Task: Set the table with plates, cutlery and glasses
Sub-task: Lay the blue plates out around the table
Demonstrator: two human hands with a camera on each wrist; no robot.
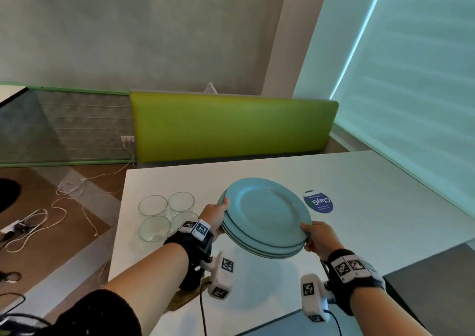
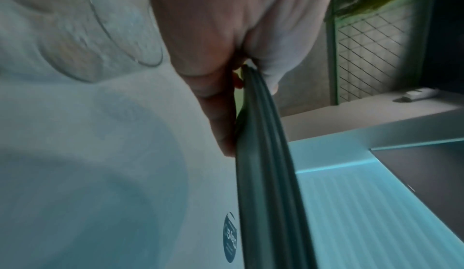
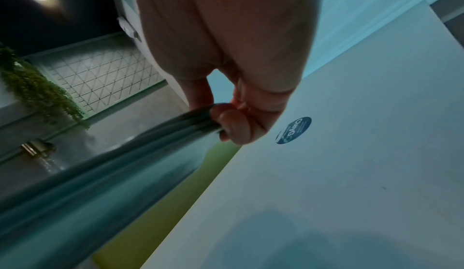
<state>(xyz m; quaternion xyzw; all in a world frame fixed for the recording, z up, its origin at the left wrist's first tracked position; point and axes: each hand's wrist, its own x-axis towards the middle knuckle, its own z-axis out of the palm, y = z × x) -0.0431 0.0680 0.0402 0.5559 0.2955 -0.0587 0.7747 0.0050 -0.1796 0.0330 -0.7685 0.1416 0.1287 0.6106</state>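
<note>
Stack of teal plates (image 1: 266, 216) held above white bench (image 1: 372, 197), left hand (image 1: 214, 213) and right hand (image 1: 320, 236) gripping opposite rims for balance; glass tumblers (image 1: 164, 215) grouped at bench's left edge, clear of descent.

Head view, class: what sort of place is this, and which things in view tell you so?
Probably a café or canteen seating area: a green padded bench behind a white table, a branded round sticker on the tabletop, and glass tumblers set out.

grey wall (image 1: 128, 27) | green bench (image 1: 231, 127) | pale blind (image 1: 411, 78) | brown floor (image 1: 77, 207)
</note>
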